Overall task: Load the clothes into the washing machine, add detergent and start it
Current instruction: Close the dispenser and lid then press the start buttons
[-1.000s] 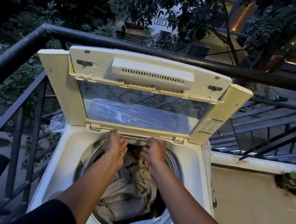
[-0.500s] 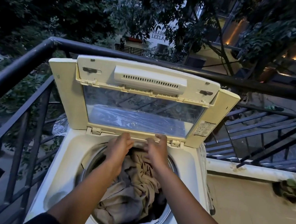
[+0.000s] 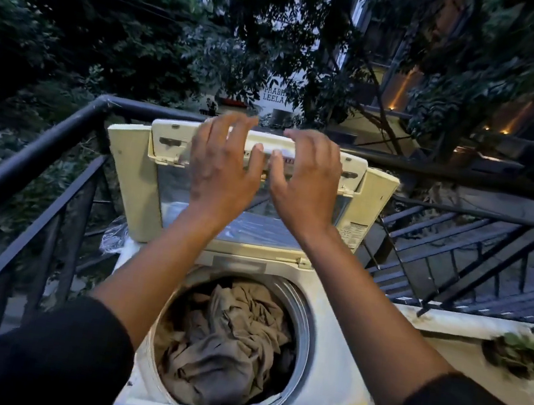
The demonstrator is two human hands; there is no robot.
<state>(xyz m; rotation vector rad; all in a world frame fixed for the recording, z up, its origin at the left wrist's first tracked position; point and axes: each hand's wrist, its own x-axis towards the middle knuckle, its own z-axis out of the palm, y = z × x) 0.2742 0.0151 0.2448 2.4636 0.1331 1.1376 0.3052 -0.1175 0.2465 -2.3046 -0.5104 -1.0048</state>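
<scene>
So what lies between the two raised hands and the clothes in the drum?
In the head view, the upright lid's clear window and hinge edge lie between the left hand, the right hand and the clothes.

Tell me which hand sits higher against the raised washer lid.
The left hand: its fingertips reach above the top edge of the lid, while the right hand sits a little lower, fingers at the edge. Both are spread open.

Cream top-load washing machine (image 3: 334, 344), folding lid (image 3: 130, 182) raised upright at the back, drum holding crumpled beige clothes (image 3: 224, 341).
</scene>
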